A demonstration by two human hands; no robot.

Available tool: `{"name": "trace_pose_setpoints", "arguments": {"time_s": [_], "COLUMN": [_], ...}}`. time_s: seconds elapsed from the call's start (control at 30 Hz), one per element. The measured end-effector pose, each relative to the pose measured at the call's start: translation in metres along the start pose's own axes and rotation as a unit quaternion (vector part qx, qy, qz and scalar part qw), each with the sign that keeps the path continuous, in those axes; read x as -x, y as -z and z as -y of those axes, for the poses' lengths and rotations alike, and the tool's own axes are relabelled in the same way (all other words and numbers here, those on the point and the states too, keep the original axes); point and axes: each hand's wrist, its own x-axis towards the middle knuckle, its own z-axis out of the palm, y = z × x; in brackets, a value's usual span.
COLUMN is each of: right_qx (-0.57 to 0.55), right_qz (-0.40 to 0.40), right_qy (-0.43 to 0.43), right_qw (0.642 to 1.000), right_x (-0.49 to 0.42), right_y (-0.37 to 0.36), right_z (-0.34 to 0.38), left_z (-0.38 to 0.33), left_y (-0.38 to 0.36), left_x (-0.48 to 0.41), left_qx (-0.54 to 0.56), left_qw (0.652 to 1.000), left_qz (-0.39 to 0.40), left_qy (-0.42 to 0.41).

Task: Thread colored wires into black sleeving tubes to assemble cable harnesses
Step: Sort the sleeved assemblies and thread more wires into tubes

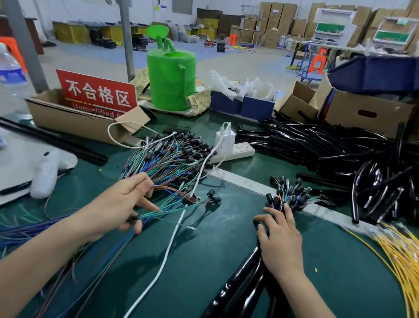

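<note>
A tangle of colored wires with black connectors (174, 159) lies on the green mat (335, 266). My left hand (124, 201) pinches a few green, brown and blue wires (170, 213) pulled from that pile. My right hand (281, 243) rests palm down on a bundle of glossy black sleeving tubes (242, 295), fingers over their upper ends; whether it grips them I cannot tell. Colored wire ends poke out of the tubes near the bottom edge. Several finished connector ends (294, 193) lie just beyond my right fingertips.
A large heap of black sleeving tubes (360, 172) fills the right. Yellow wires (410, 273) fan along the right edge. A white cable (168, 249) runs from a power strip (233, 150) across the mat. A cardboard box with red sign (95, 94), green watering can (170, 80) and water bottle (8, 65) stand behind.
</note>
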Motion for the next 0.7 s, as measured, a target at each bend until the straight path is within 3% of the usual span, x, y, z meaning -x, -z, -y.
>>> {"name": "trace_pose_setpoints", "arguments": {"time_s": [0.07, 0.13, 0.17, 0.23, 0.27, 0.3, 0.33, 0.4, 0.47, 0.57, 0.7], "right_qx": [0.093, 0.099, 0.048, -0.239, -0.415, -0.55, -0.634, -0.716, -0.749, -0.744, -0.742], "right_qz": [-0.044, -0.14, -0.158, -0.035, 0.069, 0.138, 0.162, 0.125, 0.082, 0.064, 0.033], "right_qy": [0.044, 0.125, 0.155, 0.104, 0.052, 0.001, -0.036, -0.119, -0.198, -0.231, -0.238], "right_qw": [0.994, 0.977, 0.974, 0.965, 0.906, 0.823, 0.755, 0.676, 0.627, 0.623, 0.626], "right_x": [0.008, 0.022, 0.031, 0.052, 0.059, 0.064, 0.066, 0.065, 0.061, 0.064, 0.059], "right_y": [0.01, 0.021, 0.029, 0.051, 0.061, 0.068, 0.074, 0.087, 0.098, 0.103, 0.112], "right_z": [0.012, 0.028, 0.038, 0.072, 0.088, 0.099, 0.106, 0.108, 0.101, 0.087, 0.067], "left_z": [-0.017, -0.04, -0.05, -0.068, -0.073, -0.077, -0.077, -0.073, -0.066, -0.055, -0.029], "left_y": [-0.004, -0.006, -0.008, -0.013, -0.019, -0.028, -0.038, -0.056, -0.068, -0.075, -0.06], "left_x": [0.007, 0.017, 0.023, 0.038, 0.045, 0.051, 0.055, 0.062, 0.064, 0.066, 0.055], "left_qx": [0.021, 0.043, 0.058, 0.093, 0.094, 0.081, 0.061, 0.035, 0.032, 0.03, -0.048], "left_qw": [0.999, 0.995, 0.99, 0.981, 0.978, 0.977, 0.977, 0.976, 0.974, 0.974, 0.962], "left_qz": [0.006, -0.011, -0.026, -0.028, -0.009, 0.017, 0.045, 0.095, 0.124, 0.155, 0.188], "left_qy": [-0.031, -0.092, -0.124, -0.17, -0.186, -0.196, -0.2, -0.193, -0.185, -0.165, -0.192]}}
